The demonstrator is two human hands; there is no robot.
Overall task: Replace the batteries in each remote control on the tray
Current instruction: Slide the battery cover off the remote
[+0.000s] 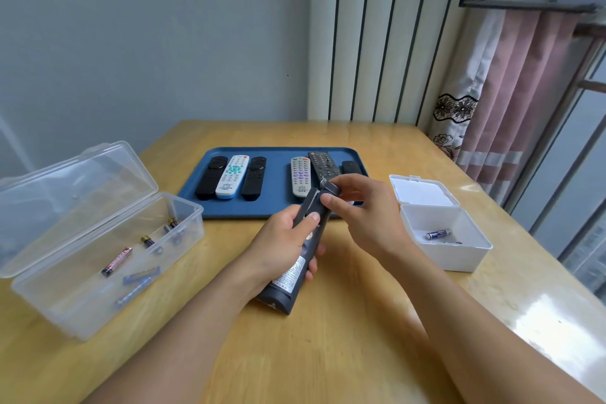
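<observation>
Left hand wraps a long dark grey plastic remote, back side up, white label showing, held over the light wooden table just off the 6 o'clock edge of the blue rectangular plastic tray. Thumb pressed flat on the remote's back, fingers curled underneath. Right hand pinches the remote's far end between thumb and fingertips, on what looks like the battery cover; can't tell if the cover is sliding off or going back on, and no cells are visible in the bay.

Six more remotes on the tray: black, white-and-blue, black at 9 o'clock; grey-white one, black many-button one, small black one at 3 o'clock, the last two partly hidden by the right hand.

Clear lidded plastic box at 9 o'clock of the hands holds several loose AAA batteries. Small white lidded plastic box at 3 o'clock holds at least one blue battery.

Risks, judged: cover held only by a fingertip pinch, so it could pop free and drop onto the tray or table. The remote is tilted, so loose cells could slide out. Two boxes of similar cells make mixing old with new easy. Polarity could get flipped on insertion.
</observation>
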